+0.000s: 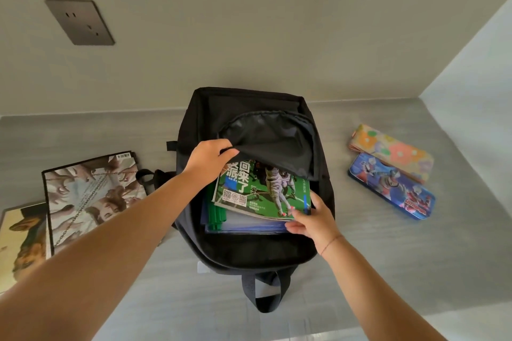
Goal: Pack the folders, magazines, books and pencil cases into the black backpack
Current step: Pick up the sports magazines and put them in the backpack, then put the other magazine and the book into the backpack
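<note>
Fingers (225, 153) of the left hand (209, 159) pinch the flap of the black backpack (194, 124) up; right hand (311, 220) fingers clamp the corner of a green magazine (260, 191), halfway inside atop folders (249, 225). On the bench (388, 252), 2 books (91, 196) lie left, 2 pencil cases (392, 177) right.

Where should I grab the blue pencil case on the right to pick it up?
Come from above and pinch the blue pencil case across its narrow width near the middle. It lies flat and long, its far edge touching the flowered pencil case, so start from the free near edge.
</note>
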A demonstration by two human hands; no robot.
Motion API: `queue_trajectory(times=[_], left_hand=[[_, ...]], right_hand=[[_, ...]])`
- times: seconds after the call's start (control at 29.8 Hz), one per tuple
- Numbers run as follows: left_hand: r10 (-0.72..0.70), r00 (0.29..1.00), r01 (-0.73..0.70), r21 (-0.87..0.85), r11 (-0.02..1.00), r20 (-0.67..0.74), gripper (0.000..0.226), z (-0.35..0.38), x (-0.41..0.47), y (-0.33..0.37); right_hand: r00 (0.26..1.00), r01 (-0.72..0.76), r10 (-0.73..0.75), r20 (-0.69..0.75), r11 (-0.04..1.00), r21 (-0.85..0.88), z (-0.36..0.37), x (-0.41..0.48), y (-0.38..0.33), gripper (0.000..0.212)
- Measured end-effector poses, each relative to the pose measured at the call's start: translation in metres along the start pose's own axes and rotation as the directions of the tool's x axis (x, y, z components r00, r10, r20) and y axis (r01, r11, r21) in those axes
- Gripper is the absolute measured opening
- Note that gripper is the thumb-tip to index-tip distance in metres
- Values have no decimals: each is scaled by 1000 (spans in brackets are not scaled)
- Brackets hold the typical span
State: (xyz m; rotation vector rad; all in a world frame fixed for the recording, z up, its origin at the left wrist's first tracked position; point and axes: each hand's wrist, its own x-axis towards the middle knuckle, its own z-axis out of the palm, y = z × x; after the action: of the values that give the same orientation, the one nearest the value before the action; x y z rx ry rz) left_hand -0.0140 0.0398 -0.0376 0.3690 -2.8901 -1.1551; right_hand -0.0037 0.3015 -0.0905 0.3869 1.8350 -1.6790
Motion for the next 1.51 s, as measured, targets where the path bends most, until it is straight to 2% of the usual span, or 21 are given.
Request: queue_trajectory(times=[0.17,0.34,0.47,0.54,0.6,0.71,0.81,0.91,1.01,1.14,1.21,1.28,1.38,1.51], left_hand=[[20,1000,-20,1,1000,-6,23,3,-2,1],[3,1000,-3,2,1000,-11,22,5,-1,1],[13,1000,-12,-46,999,24,16,7,-7,0],[11,1000,-12,-72,997,-22,22,6,-14,-3],[-9,991,-1,-70,998,-134,29,2,-21,-7],[-110,944,84,-96,992,-310,32,-9,-35,-27],[-218,900,177,-140,974,-378,32,-23,-55,-57],[-326,848,285,-159,945,-418,33,-42,-78,-91],[-411,801,374,-173,911,-435,34,-62,-106,-122],[-525,695,507,-183,842,-492,32,-83,-144,-160],[-607,613,594,-212,776,-505,33,-90,-160,-180],[-704,536,671,-271,690,-466,43,-93,-173,-198],[-759,507,679,-354,643,-408,63,-95,-181,-218],[-827,473,640,-526,560,-305,71,-101,-175,-236]], right_hand=[[991,68,-77,-110,995,-76,3,31,-22,36],[964,105,-121,-235,991,-81,12,43,-23,32],[875,165,-292,-386,930,-328,18,23,-12,27],[828,200,-364,-428,903,-380,24,5,-14,30],[835,287,-412,-365,892,-349,38,-13,-22,23],[861,443,-499,-95,830,-338,72,-34,-38,13],[832,554,-527,173,777,-298,117,-43,-49,13],[785,608,-527,326,755,-243,168,-51,-54,18],[773,601,-464,432,754,-265,216,-52,-49,26],[765,543,-236,600,736,-404,272,-47,-31,48],[788,465,-108,606,749,-471,290,-42,-21,53],[837,372,-34,547,768,-522,304,-29,-8,53],[901,260,17,434,779,-570,320,-10,11,50],[922,219,-8,387,835,-505,334,1,18,38]])
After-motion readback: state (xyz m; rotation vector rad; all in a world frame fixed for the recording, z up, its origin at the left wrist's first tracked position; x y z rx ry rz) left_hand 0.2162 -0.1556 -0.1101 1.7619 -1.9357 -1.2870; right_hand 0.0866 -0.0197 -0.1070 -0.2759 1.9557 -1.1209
